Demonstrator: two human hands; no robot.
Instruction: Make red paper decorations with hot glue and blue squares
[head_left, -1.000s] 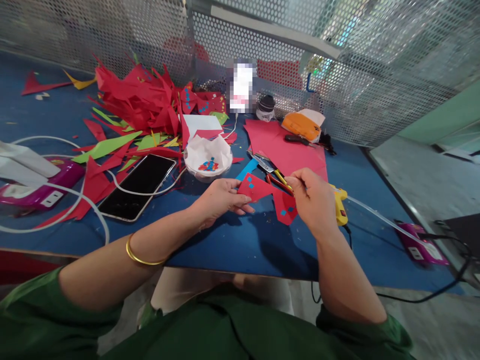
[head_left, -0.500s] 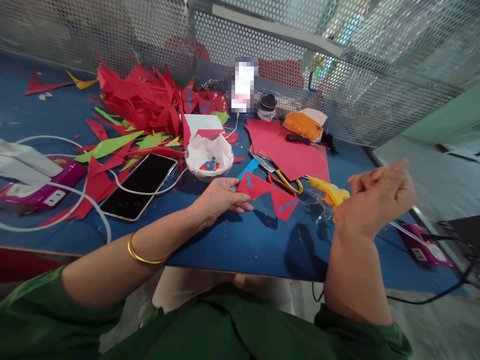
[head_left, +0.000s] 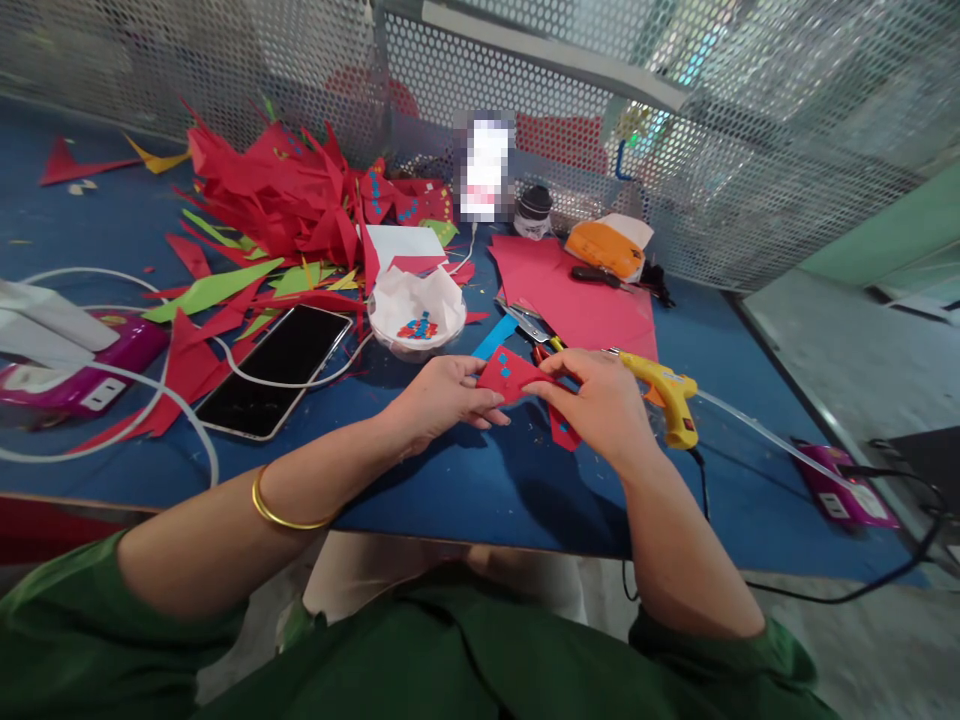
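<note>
My left hand [head_left: 452,392] pinches blue-dotted red paper [head_left: 495,378]; my right hand [head_left: 604,405] overlaps it, grip unclear. Yellow glue gun [head_left: 677,400] near, on desk [head_left: 465,500].

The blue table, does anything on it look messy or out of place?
Yes, on the left: red paper scraps lie in a loose, jumbled heap, with green scraps strewn in front. A white cable also looks untidy, running across the dark-screened phone instead of lying clear of it.

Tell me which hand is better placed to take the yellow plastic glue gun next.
Probably the right hand: the glue gun lies beside it, farther from the left hand. Both hold red paper with blue squares.
</note>
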